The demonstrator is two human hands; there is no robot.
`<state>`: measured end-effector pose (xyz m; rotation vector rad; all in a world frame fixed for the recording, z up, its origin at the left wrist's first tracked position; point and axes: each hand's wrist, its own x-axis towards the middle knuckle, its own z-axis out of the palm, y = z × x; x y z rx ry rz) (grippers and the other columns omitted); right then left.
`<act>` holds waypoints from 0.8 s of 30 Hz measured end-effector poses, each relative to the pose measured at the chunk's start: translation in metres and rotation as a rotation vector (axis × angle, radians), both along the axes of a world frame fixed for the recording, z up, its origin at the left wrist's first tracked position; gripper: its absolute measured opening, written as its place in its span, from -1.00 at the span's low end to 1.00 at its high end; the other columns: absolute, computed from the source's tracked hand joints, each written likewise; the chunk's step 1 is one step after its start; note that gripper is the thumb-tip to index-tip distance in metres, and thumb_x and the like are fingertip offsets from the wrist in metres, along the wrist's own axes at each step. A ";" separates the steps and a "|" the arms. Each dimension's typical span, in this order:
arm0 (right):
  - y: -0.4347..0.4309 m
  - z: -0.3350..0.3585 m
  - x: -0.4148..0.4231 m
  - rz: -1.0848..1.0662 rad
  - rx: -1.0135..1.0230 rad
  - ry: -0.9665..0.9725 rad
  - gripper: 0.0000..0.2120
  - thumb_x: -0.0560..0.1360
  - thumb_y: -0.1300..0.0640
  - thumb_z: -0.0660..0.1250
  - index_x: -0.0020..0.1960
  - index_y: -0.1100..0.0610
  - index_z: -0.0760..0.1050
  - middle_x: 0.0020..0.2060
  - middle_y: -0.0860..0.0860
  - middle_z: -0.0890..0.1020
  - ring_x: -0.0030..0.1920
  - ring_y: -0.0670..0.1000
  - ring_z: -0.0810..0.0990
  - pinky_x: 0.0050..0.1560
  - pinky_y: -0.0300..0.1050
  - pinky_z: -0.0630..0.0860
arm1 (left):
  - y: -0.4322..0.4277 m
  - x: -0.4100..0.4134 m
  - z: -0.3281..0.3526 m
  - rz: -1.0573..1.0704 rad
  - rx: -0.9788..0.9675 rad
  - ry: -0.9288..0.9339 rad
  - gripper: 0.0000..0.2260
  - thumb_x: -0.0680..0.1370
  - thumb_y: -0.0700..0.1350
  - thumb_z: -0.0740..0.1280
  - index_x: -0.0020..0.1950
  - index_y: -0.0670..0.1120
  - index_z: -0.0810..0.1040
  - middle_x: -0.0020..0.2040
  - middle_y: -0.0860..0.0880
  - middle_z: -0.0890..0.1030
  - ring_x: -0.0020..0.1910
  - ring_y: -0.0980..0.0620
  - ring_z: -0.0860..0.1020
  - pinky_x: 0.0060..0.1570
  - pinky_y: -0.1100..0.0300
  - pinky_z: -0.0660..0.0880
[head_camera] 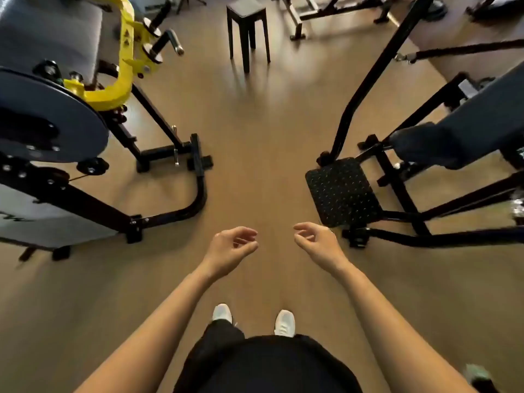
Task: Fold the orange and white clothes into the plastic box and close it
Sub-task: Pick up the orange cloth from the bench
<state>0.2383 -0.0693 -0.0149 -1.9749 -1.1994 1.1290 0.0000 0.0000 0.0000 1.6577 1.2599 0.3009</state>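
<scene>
My left hand [231, 246] and my right hand [317, 242] are held out in front of me above a brown floor, a short gap between them. Both hold nothing; their fingers are loosely curled and apart. No orange or white clothes and no plastic box appear in the head view. My white shoes [252, 320] and dark trousers show below my arms.
A gym machine with a yellow arm [124, 66] and a round dark disc [42, 117] stands at left. Another black-framed machine with a studded footplate [343, 191] stands at right. A dark stool [248, 29] is straight ahead, beyond a strip of bare floor [263, 154].
</scene>
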 end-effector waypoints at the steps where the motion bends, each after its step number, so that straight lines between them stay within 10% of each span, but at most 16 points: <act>1: 0.000 -0.004 0.003 0.012 -0.032 -0.001 -0.78 0.55 0.08 0.38 0.19 0.00 0.62 -0.04 -0.05 0.67 -0.08 -0.17 0.62 -0.09 -0.27 0.56 | 0.000 0.002 -0.005 0.017 -0.026 -0.001 -0.77 0.46 0.03 0.47 0.09 0.05 0.69 -0.03 0.04 0.73 -0.05 0.09 0.69 0.08 0.07 0.62; 11: 0.109 -0.016 0.023 0.110 -0.166 -0.028 -0.73 0.57 0.07 0.35 0.25 0.05 0.60 0.00 -0.01 0.67 -0.01 -0.04 0.64 0.06 -0.13 0.58 | 0.067 0.017 -0.040 0.215 -0.152 0.048 -0.92 0.54 -0.14 0.45 0.00 0.00 0.70 -0.08 0.04 0.72 -0.08 0.14 0.65 -0.16 0.47 0.48; 24: 0.322 -0.005 0.045 0.112 -0.217 -0.105 -0.72 0.60 0.07 0.32 0.29 0.09 0.57 0.02 0.00 0.64 0.03 -0.01 0.63 0.13 -0.09 0.57 | 0.321 0.050 -0.054 -0.084 -0.146 0.097 -0.88 0.57 -0.03 0.41 0.09 0.03 0.68 -0.05 0.12 0.67 -0.08 0.24 0.60 -0.08 0.29 0.54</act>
